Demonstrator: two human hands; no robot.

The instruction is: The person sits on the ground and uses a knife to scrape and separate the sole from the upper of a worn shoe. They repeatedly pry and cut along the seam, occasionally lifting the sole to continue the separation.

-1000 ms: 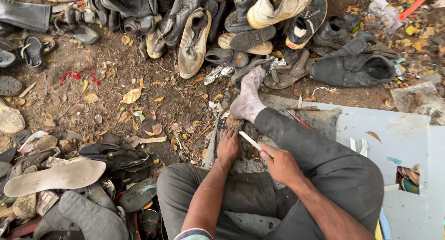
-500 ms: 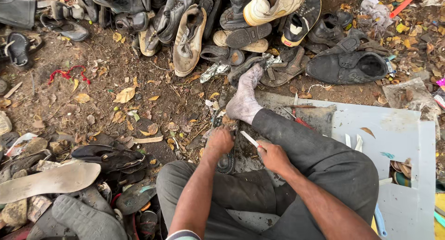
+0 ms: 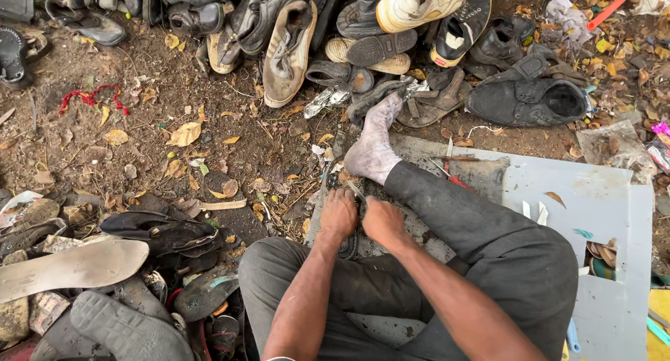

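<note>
My left hand (image 3: 340,213) presses down on a dark shoe piece (image 3: 347,246) that lies on the ground by my bare foot (image 3: 373,148). Close beside it, my right hand (image 3: 382,220) is closed around a thin pale tool (image 3: 355,191) whose tip pokes out between the two hands. Both hands nearly touch over the piece. Most of the piece is hidden under my hands. My legs, in dark grey trousers (image 3: 488,242), are folded around the work spot.
A heap of worn shoes (image 3: 293,40) and a black shoe (image 3: 530,99) lie along the far side. Loose soles (image 3: 70,267) and sandals (image 3: 164,232) pile up at the left. A grey board (image 3: 600,200) lies at the right. Dry leaves litter the dirt.
My right hand has moved in next to the left, and the pale tool has dropped from a raised slant down onto the shoe piece. The view has shifted slightly.
</note>
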